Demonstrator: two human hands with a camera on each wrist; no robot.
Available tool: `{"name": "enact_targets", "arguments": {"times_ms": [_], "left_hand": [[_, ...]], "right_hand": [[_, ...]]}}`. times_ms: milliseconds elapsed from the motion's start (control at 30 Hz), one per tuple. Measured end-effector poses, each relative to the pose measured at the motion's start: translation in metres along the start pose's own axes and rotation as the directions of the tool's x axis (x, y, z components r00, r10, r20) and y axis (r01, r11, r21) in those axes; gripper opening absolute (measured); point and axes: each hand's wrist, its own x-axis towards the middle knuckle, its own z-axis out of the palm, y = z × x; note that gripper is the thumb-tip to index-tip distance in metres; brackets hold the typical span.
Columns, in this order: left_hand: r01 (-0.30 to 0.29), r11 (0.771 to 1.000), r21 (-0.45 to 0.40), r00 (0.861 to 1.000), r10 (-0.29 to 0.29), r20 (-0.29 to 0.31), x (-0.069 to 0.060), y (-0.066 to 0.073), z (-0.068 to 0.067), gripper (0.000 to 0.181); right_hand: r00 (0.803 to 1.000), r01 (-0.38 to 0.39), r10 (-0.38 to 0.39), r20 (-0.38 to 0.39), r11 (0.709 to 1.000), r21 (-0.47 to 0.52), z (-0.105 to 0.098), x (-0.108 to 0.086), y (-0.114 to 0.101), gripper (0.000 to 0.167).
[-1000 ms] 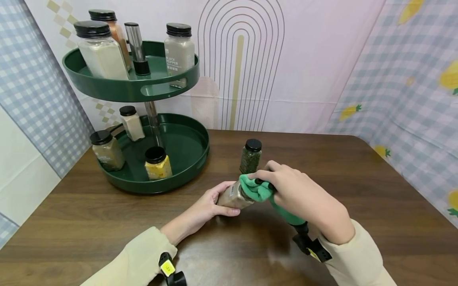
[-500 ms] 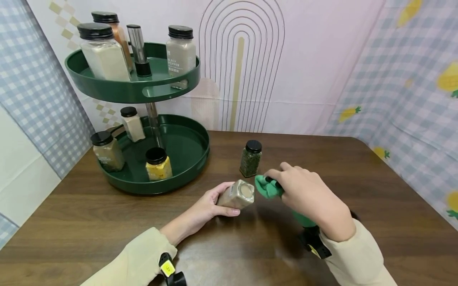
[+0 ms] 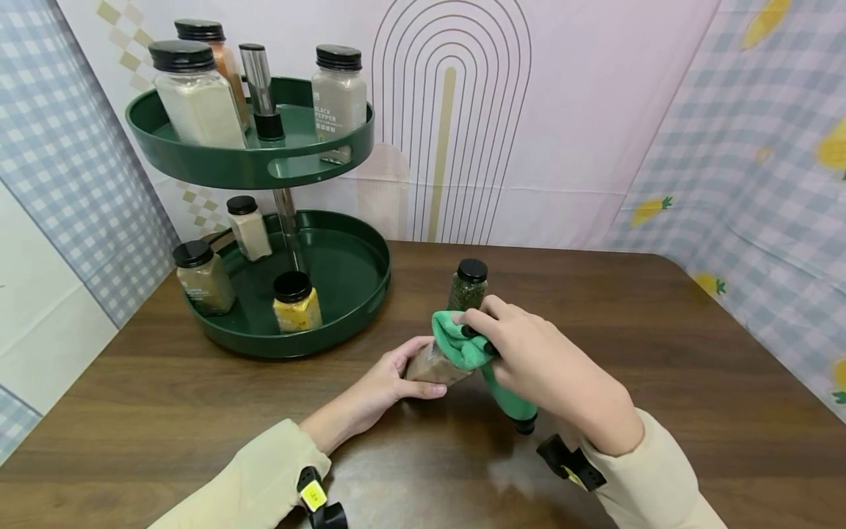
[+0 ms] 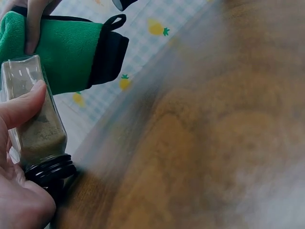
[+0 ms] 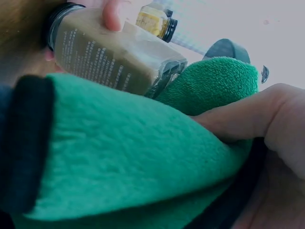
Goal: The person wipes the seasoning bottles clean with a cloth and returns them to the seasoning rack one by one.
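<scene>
Pointing its base at the green cloth [image 3: 456,345], the jar [image 3: 432,367] lies tilted above the table [image 3: 132,419], long axis running between hands. The left hand [image 3: 385,378] grips its sides, thumb opposing fingers; the right hand [image 3: 522,345] pinches the cloth at the base.

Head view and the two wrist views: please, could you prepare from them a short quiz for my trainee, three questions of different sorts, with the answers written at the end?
1. What does the right hand hold?
A) a spoon
B) a green cloth
C) a brush

2. True or false: the jar in the left hand has its black lid on.

3. How many jars stand on the upper tray?

Key:
1. B
2. True; the left wrist view shows the lid on it.
3. Three
</scene>
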Motion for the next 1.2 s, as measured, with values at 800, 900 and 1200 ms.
{"name": "enact_targets", "arguments": {"times_ms": [800, 900, 1200], "left_hand": [[-0.026, 0.999, -0.036, 0.999, 0.027, 0.027, -0.001, -0.001, -0.001, 0.057], [-0.024, 0.999, -0.036, 0.999, 0.025, 0.027, -0.001, -0.001, -0.001, 0.057], [-0.008, 0.999, -0.034, 1.0, 0.009, 0.028, 0.0, -0.001, -0.001, 0.059]], "right_hand": [[0.98, 0.085, -0.099, 0.172, 0.993, 0.086, -0.024, -0.012, 0.003, 0.059], [0.97, 0.064, -0.083, 0.229, 0.994, 0.089, -0.03, -0.015, 0.007, 0.063], [0.999, -0.031, 0.031, 0.039, 1.0, 0.0, -0.023, -0.009, 0.009, 0.056]]}}
